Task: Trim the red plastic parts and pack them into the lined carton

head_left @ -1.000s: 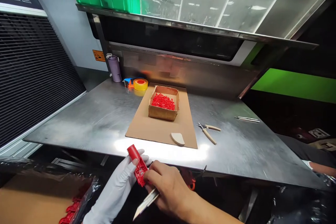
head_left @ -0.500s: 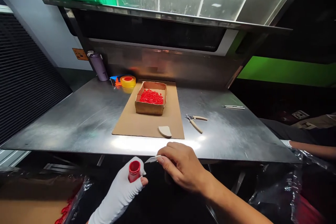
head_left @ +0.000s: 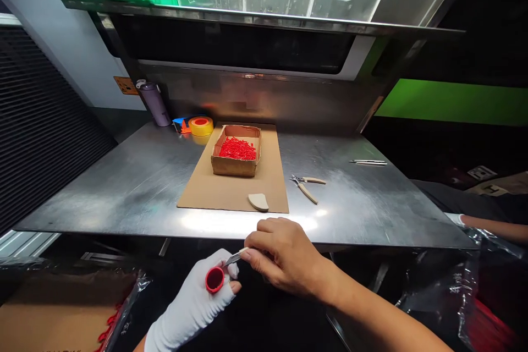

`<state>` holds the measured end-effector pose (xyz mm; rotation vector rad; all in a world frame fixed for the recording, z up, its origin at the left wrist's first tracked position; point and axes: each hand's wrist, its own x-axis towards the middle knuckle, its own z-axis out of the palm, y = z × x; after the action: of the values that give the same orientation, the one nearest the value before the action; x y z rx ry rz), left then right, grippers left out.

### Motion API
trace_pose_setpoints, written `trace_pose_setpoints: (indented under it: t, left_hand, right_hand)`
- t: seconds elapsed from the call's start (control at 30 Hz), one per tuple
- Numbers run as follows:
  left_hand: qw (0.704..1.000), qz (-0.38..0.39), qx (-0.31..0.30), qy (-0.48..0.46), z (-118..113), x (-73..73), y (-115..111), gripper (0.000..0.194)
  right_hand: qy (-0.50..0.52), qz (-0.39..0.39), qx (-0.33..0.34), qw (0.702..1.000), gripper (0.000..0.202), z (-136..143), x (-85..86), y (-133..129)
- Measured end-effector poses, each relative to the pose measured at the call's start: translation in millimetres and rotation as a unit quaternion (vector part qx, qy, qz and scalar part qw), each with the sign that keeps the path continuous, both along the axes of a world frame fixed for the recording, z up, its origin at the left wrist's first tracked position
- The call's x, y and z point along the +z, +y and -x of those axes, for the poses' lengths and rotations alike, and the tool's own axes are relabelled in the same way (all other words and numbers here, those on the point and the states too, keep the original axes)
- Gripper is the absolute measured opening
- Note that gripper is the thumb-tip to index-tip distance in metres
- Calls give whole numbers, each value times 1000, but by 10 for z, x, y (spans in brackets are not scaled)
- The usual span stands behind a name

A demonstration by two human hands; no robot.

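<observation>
While the left hand (head_left: 197, 298) holds its fingers closed round the red tubular part (head_left: 215, 280) at our seven o'clock, presumably steadying it, we find the right hand (head_left: 286, 257) pinching a knife (head_left: 236, 257) at the part's one o'clock edge; contact unconfirmed.

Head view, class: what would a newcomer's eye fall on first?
Probably the red pieces in the cardboard box, toward the back of the table. Below, the gloved left hand holds a round-mouthed red part, and the bare right hand holds a blade close to it.
</observation>
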<state>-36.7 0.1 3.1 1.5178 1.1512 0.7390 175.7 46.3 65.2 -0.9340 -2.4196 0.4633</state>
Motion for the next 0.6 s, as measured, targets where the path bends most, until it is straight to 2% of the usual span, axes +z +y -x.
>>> trace_pose_setpoints:
  t: [0.13,0.33,0.6]
  left_hand:
    - [1000,8,-22,0,-8,12,-1,37]
    - [998,15,-62,-10,-36,116,-12,33]
    - [996,8,-83,9,-38,197,-29,33]
  right_hand:
    - [-25,-18,8,1000,23,7,9,-17]
    - [-64,-20,14,998,24,13,25,-23]
    - [-81,-17,18,996,27,17,22,-31]
